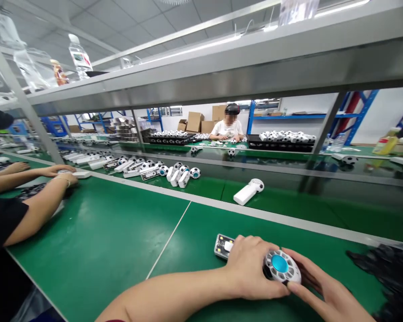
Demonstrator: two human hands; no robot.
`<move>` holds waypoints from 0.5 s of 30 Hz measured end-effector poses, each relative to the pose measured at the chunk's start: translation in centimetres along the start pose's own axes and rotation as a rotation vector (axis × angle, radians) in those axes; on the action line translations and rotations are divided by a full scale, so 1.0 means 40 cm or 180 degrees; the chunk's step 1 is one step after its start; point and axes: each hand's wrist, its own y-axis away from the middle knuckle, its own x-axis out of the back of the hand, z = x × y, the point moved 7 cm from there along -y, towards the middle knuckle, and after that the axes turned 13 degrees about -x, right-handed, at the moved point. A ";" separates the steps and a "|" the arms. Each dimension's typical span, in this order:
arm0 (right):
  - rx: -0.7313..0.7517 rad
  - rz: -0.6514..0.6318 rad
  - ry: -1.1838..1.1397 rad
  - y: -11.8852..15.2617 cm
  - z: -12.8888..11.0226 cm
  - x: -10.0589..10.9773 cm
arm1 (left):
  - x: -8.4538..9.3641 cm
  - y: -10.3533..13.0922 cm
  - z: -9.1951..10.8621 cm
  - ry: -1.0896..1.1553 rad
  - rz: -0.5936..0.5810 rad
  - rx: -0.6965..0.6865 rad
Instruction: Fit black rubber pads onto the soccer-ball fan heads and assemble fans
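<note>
A small handheld fan is between my two hands above the green work surface. Its round white head has a spoked grille with a blue centre, and the open end of its handle shows inner parts with small yellow spots. My left hand is wrapped over the handle, hiding most of it, with the thumb by the lower edge of the head. My right hand grips the right rim of the head between thumb and fingers. A white fan with a black-and-white football-patterned head lies beyond my hands on the belt.
Several similar fans lie in a row along the belt at left. Black crumpled strips are at the right. A co-worker's arms reach in at far left; another person sits across. A metal shelf spans overhead.
</note>
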 end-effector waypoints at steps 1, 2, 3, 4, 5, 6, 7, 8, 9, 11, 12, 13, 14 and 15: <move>0.0059 0.0058 0.0137 -0.004 0.017 0.003 | -0.001 0.002 0.001 -0.0016 0.0080 -0.0011; 0.0114 0.0126 0.0270 -0.007 0.032 0.005 | -0.001 0.003 0.002 -0.0037 0.0157 -0.0024; 0.0149 0.0182 0.0385 -0.009 0.043 0.006 | -0.001 0.004 0.002 -0.0059 0.0215 -0.0032; 0.0154 0.0209 0.0474 -0.010 0.049 0.005 | -0.002 0.005 0.002 -0.0077 0.0247 -0.0033; 0.0135 0.0235 0.0535 -0.010 0.049 0.004 | -0.002 0.005 0.001 -0.0084 0.0245 -0.0025; 0.0107 0.0263 0.0564 -0.008 0.043 0.003 | -0.002 0.004 0.000 -0.0082 0.0207 -0.0015; 0.0064 0.0248 0.0584 -0.005 0.032 0.000 | -0.002 0.003 0.000 -0.0074 0.0155 -0.0013; 0.0012 0.0203 0.0613 0.000 0.017 -0.004 | -0.001 0.002 0.001 -0.0064 0.0093 -0.0031; -0.0036 0.0175 0.0669 0.008 0.001 -0.005 | 0.000 0.001 0.004 -0.0054 0.0026 -0.0069; -0.0114 0.0225 0.0903 0.033 -0.024 0.005 | 0.004 0.002 0.012 -0.0042 -0.0079 -0.0186; -0.0157 0.0276 0.1080 0.049 -0.030 0.015 | 0.006 0.002 0.016 -0.0044 -0.0102 -0.0242; -0.0212 0.0346 0.1276 0.069 -0.030 0.028 | 0.009 0.002 0.018 -0.0052 -0.0111 -0.0281; -0.0278 0.0396 0.1469 0.091 -0.025 0.042 | 0.012 0.001 0.018 -0.0062 -0.0126 -0.0305; -0.0359 0.0403 0.1641 0.114 -0.014 0.055 | 0.015 -0.002 0.016 -0.0069 -0.0150 -0.0327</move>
